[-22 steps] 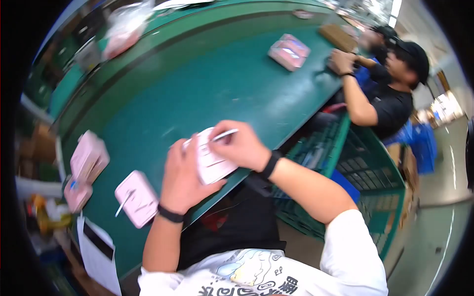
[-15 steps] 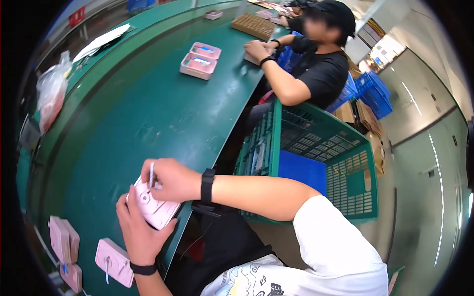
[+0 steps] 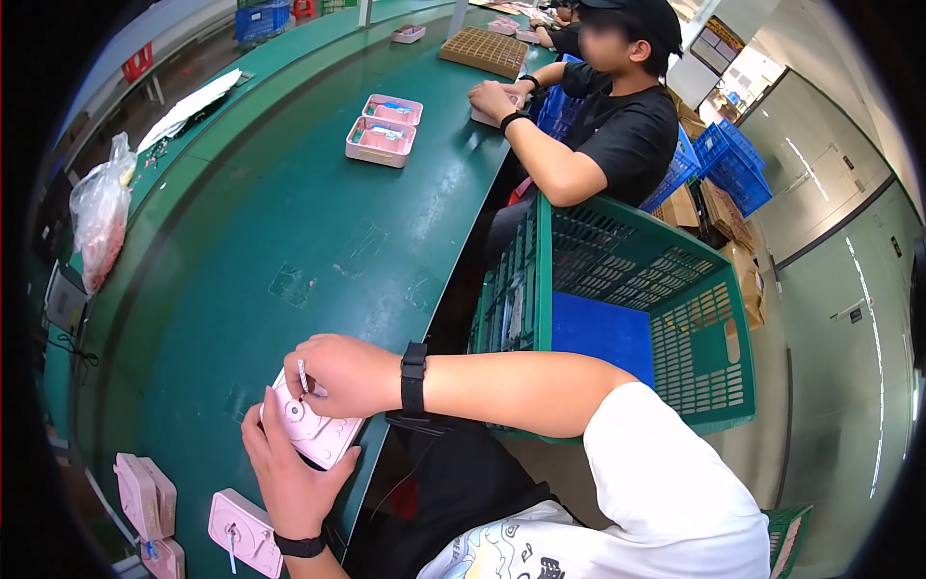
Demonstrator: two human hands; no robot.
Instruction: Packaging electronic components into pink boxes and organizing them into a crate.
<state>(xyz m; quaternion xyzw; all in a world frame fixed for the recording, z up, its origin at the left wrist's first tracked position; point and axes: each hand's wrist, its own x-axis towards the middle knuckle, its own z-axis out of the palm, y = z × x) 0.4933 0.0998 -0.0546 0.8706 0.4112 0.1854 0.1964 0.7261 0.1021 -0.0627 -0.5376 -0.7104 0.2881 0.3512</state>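
Pink casing (image 3: 333, 442), lying on the green table (image 3: 222, 289) just beside its near edge and partly covered by both hands. The left hand (image 3: 285, 480) is spread around it, fingers along one side and thumb near the opposite corner, in a moderately wide hold. The right hand (image 3: 342, 374) is closed, fingers curled tightly about a pale rod (image 3: 304, 374) above the casing's round feature; whether the tip makes contact cannot be told. Likely faults: a sideways slip of the rod, caused by pressing at a slant, could mark the pink face or strike the left fingers; a loosened left hold could let the casing turn, or slide over the near edge.

Surface and surroundings: a second pink casing (image 3: 253, 529) lies near the left forearm, with a white stick (image 3: 231, 552) on it, beside a group of pink casings (image 3: 143, 497). Farther along are a pink box (image 3: 380, 154) and a brown compartmented tray (image 3: 482, 55); a co-worker (image 3: 617, 135) in black sits near them. A clear bag (image 3: 101, 207) hangs at the far rim. Right of the table stand a green crate (image 3: 709, 314), blue crates (image 3: 728, 159) and pale doors (image 3: 849, 318).
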